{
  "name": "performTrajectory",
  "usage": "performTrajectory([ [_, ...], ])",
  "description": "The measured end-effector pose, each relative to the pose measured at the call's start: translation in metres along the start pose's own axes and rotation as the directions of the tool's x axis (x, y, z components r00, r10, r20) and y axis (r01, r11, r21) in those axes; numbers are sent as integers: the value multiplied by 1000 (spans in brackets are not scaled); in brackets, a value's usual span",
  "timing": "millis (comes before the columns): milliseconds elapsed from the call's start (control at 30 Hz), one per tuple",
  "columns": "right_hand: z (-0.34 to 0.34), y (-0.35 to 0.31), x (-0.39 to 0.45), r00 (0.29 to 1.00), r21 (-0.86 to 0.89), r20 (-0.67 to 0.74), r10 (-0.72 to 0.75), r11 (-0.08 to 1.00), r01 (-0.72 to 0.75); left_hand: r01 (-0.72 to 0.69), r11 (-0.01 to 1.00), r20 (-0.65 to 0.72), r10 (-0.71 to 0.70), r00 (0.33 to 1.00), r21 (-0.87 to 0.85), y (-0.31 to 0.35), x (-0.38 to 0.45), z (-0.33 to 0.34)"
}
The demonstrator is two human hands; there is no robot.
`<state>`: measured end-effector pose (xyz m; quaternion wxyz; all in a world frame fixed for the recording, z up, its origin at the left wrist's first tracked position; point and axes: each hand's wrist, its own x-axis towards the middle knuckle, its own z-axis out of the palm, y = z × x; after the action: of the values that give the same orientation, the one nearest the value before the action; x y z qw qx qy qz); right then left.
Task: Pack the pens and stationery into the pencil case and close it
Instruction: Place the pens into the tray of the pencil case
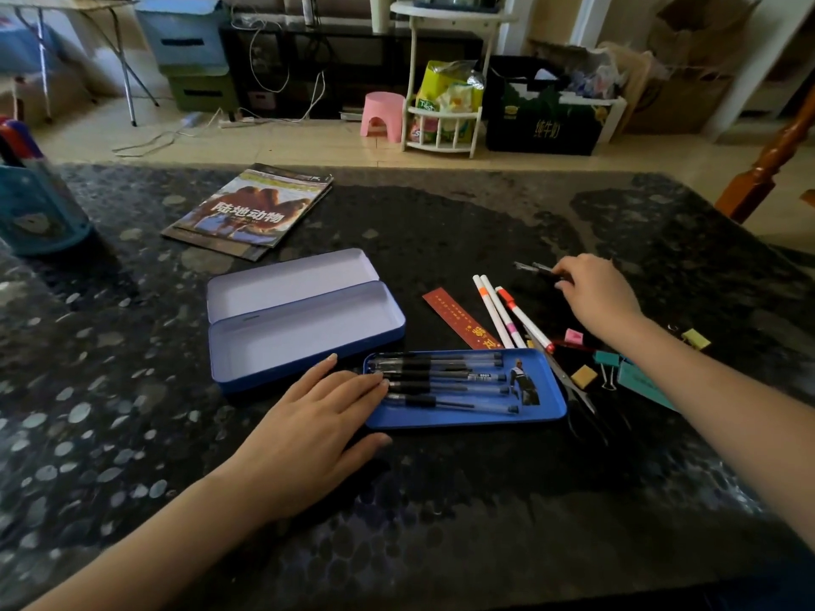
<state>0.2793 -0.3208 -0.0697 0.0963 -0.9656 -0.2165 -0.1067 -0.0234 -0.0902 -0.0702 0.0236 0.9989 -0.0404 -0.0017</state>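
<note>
Under the right hand (600, 297), a blurred dark pen (536, 267), half hidden.

Dark speckled table (441, 500) bears pencil case (304, 317), tray (467, 416), magazine (251, 211).

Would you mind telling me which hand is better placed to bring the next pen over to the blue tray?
The right hand. It already pinches a dark pen beyond the white markers, on that side of the table. The left hand lies flat on the blue tray, fingers straight, steadying it.
</note>
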Motion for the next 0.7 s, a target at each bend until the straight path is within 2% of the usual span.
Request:
performTrajectory([
  [133, -15, -15, -29, 988, 114, -50, -148, 982, 153, -40, 999, -68, 40, 997, 3, 8, 3, 0],
  [200, -24, -26, -48, 975, 171, -22, -223, 960, 223, -70, 997, -76, 71, 995, 17, 10, 3, 3],
  [267, -36, -40, -67, 949, 257, 97, -301, 928, 269, -66, 998, -92, 68, 993, 26, 11, 3, 7],
  [333, -48, -53, -84, 880, 332, 240, -409, 887, 322, -52, 999, -94, 53, 994, 10, 11, 3, 10],
  [433, -57, -70, -109, 792, 421, 323, -518, 828, 371, -55, 998, -103, 53, 993, -18, 12, 2, 12],
  [567, -50, -84, -126, 719, 429, 412, -559, 816, 388, -49, 997, -147, 41, 988, -56, 13, 4, 15],
  [700, -42, -93, -128, 749, 471, 369, -550, 806, 359, -52, 994, -196, 33, 980, -92, 7, 4, 18],
])
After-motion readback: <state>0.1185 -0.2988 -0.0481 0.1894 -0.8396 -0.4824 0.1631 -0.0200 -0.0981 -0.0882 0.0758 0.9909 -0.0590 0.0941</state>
